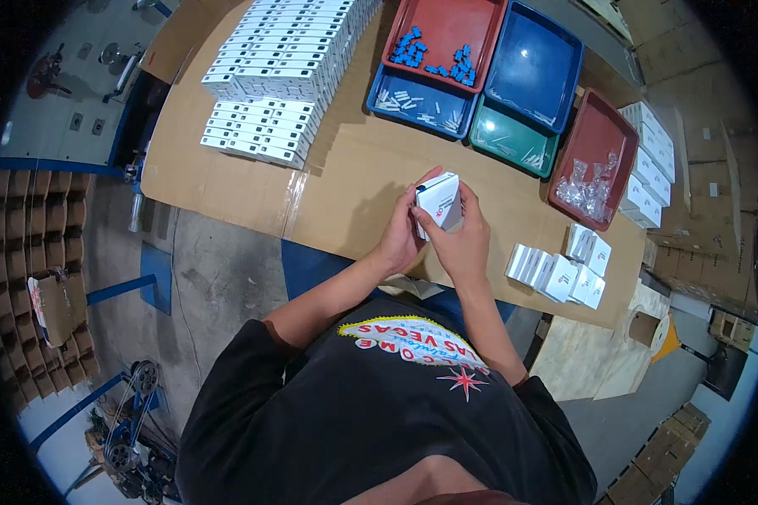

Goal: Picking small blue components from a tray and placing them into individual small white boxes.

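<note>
Between my two hands, above the cardboard-covered table, is a small white box (437,199) with printing on its broad side. My left hand (402,232) wraps round its left edge. My right hand (465,238) grips its right side, thumb lying across the lower face. To the right on the table rest several similar small white boxes (557,276), some lying flat and some standing on edge. A tall stack of white boxes (282,63) rises at the far left of the table.
Beyond my hands stand a red tray (413,18) with blue parts, a blue tray (381,108) with white sticks, a green tray (501,145), another blue tray (535,63), and a dark red tray (619,139) holding clear plastic pieces. White cartons (648,168) stand at the right edge.
</note>
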`<control>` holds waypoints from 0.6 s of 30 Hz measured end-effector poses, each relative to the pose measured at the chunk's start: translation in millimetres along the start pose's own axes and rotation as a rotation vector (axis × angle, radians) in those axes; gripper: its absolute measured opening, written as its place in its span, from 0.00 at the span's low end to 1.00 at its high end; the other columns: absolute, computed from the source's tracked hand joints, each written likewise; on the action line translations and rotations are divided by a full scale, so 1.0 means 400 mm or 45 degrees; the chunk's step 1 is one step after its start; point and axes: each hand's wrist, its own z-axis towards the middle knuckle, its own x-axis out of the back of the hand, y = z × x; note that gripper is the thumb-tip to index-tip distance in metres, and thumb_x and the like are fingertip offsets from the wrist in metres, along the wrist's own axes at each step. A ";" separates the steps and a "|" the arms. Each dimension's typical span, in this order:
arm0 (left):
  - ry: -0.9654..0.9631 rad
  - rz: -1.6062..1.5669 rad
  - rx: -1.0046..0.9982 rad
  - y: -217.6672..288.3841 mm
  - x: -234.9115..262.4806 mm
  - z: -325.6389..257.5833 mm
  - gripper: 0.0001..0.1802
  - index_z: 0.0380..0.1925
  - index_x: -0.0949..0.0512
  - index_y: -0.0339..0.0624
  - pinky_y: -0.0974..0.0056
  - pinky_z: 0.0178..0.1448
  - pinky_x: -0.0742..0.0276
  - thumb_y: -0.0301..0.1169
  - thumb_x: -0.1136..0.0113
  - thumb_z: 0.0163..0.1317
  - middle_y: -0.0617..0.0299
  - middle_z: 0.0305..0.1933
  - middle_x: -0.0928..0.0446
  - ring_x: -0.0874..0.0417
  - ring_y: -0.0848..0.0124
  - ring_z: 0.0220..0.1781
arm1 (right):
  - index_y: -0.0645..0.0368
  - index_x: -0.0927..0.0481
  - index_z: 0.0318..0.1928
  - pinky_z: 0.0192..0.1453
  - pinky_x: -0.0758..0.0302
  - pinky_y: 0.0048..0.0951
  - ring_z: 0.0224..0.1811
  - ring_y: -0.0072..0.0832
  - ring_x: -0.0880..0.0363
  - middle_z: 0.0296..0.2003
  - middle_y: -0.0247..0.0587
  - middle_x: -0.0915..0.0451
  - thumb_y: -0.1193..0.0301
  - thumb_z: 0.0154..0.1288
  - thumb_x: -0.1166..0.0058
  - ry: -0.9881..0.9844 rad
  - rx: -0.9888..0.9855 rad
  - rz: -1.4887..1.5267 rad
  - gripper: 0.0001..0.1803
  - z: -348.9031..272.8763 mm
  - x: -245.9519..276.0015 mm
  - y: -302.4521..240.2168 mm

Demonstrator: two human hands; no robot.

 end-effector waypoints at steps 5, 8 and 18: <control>0.011 0.001 -0.014 0.001 -0.003 0.000 0.32 0.77 0.40 0.50 0.56 0.75 0.32 0.51 0.69 0.81 0.56 0.71 0.30 0.27 0.63 0.70 | 0.64 0.27 0.63 0.54 0.18 0.44 0.51 0.50 0.14 0.50 0.58 0.16 0.50 0.50 0.21 -0.012 -0.010 0.016 0.46 -0.001 -0.008 0.003; 0.034 0.030 -0.021 -0.001 0.000 0.002 0.33 0.78 0.40 0.48 0.56 0.74 0.30 0.51 0.71 0.81 0.57 0.71 0.28 0.25 0.63 0.69 | 0.64 0.26 0.63 0.58 0.20 0.38 0.52 0.41 0.13 0.49 0.54 0.14 0.55 0.52 0.21 -0.017 -0.037 0.002 0.43 -0.001 -0.007 0.000; 0.010 0.016 0.017 0.001 0.004 -0.003 0.32 0.78 0.42 0.47 0.55 0.75 0.31 0.49 0.68 0.82 0.56 0.72 0.30 0.26 0.63 0.70 | 0.62 0.26 0.63 0.56 0.19 0.40 0.52 0.44 0.13 0.49 0.54 0.14 0.54 0.52 0.21 -0.037 -0.047 -0.046 0.42 -0.002 -0.007 0.010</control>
